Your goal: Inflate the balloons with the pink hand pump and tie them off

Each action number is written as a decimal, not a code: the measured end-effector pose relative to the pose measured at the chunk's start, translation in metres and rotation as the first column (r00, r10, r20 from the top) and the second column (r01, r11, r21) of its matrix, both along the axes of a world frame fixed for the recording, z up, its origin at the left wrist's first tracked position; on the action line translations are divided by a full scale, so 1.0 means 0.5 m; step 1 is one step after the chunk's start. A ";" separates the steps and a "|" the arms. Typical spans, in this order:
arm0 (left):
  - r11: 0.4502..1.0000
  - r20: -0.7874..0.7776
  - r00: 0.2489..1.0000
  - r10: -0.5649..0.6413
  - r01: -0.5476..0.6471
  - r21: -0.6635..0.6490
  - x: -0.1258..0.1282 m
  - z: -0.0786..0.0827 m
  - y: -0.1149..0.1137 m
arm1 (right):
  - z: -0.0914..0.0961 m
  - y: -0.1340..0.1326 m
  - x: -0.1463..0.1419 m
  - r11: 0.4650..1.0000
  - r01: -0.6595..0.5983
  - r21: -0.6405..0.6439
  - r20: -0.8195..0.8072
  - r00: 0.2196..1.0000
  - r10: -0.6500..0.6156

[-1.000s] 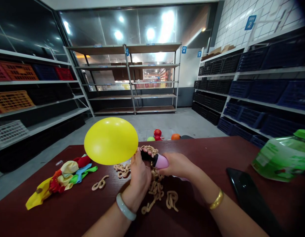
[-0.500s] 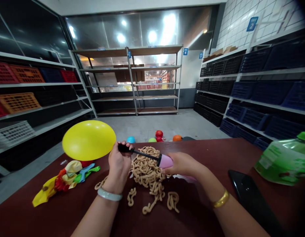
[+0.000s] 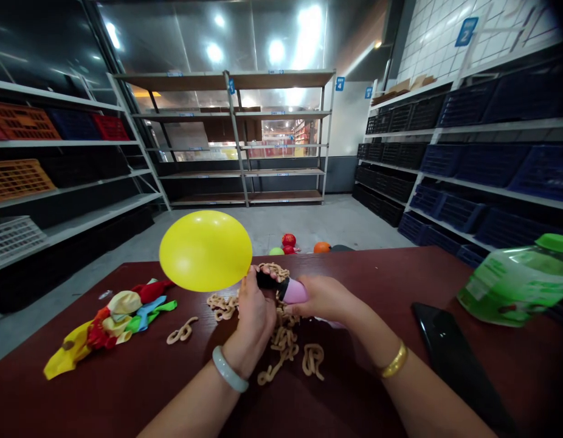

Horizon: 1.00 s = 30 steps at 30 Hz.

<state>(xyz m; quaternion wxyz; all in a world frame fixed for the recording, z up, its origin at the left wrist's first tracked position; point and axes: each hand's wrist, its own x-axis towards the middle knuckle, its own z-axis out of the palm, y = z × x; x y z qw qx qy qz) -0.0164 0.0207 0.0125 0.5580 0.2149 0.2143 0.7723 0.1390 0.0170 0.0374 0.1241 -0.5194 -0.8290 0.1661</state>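
A hand balloon pump (image 3: pixel 295 292), pink with black ends, spans both hands above the table. My left hand (image 3: pixel 255 313) is closed round its black end, at the neck of an inflated yellow balloon (image 3: pixel 205 250). My right hand (image 3: pixel 324 299) grips the pink barrel, fingers wrapped round it. The black rod between handle and barrel is out of sight. How the balloon's neck meets the pump is hidden by my left fingers. Beneath the hands lies a heap of tan, noodle-like strands (image 3: pixel 285 344), partly covered by them.
Limp coloured balloons (image 3: pixel 126 304) lie on the dark red table (image 3: pixel 368 389) at left. A black phone (image 3: pixel 455 359) and a green-labelled bottle (image 3: pixel 514 283) stand at right. Beyond the far edge, round balloons (image 3: pixel 289 241) rest on the floor. Shelves with crates line the sides.
My left hand has moved right towards the right hand, pushing the pump's rod in. The yellow balloon has shifted right with it. The view has turned slightly.
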 end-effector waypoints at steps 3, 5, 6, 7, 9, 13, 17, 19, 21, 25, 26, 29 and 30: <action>1.000 0.010 1.000 0.010 -0.010 0.005 -0.009 -0.001 0.004 | 0.001 -0.005 -0.007 0.998 -0.035 0.059 -0.031 0.999 0.037; 1.000 0.019 1.000 0.025 -0.025 0.010 -0.019 -0.003 0.011 | 0.001 -0.007 -0.012 0.991 -0.070 0.112 -0.067 0.995 0.078; 0.999 0.026 0.999 0.035 -0.035 0.012 -0.024 -0.004 0.015 | 0.001 -0.008 -0.013 0.986 -0.093 0.138 -0.082 0.991 0.105; 0.999 0.033 0.999 0.043 -0.043 0.011 -0.027 -0.006 0.018 | 0.001 -0.009 -0.014 0.980 -0.119 0.162 -0.091 0.987 0.135; 0.998 0.049 0.997 0.063 -0.063 -0.005 -0.030 -0.008 0.022 | 0.000 -0.009 -0.015 0.967 -0.157 0.199 -0.082 0.981 0.176; 0.994 0.068 0.993 0.094 -0.089 -0.069 -0.024 -0.009 0.020 | -0.007 -0.008 -0.013 0.957 -0.149 0.250 -0.003 0.988 0.155; 0.995 0.026 0.998 0.053 -0.051 -0.088 -0.018 -0.009 0.015 | -0.017 -0.009 -0.018 0.940 -0.144 0.308 0.012 0.989 0.148; 0.994 0.018 0.998 0.058 -0.056 -0.094 -0.019 -0.008 0.017 | -0.020 -0.009 -0.021 0.935 -0.126 0.333 0.004 0.991 0.133; 0.992 0.035 0.997 0.064 -0.059 -0.112 -0.022 -0.007 0.020 | -0.022 -0.008 -0.022 0.931 -0.116 0.346 0.000 0.992 0.124; 0.989 0.074 0.995 0.061 -0.050 -0.142 -0.029 -0.004 0.027 | -0.022 -0.007 -0.021 0.927 -0.124 0.355 0.006 0.991 0.130; 0.988 0.078 0.995 0.057 -0.045 -0.145 -0.031 -0.004 0.027 | -0.022 -0.007 -0.021 0.926 -0.125 0.357 0.010 0.991 0.130; 0.987 0.093 0.995 0.034 -0.019 -0.159 -0.037 -0.001 0.029 | -0.020 -0.007 -0.021 0.926 -0.126 0.355 0.028 0.992 0.124; 0.986 0.098 0.995 0.031 -0.014 -0.165 -0.039 0.000 0.029 | -0.020 -0.007 -0.021 0.928 -0.126 0.352 0.032 0.992 0.122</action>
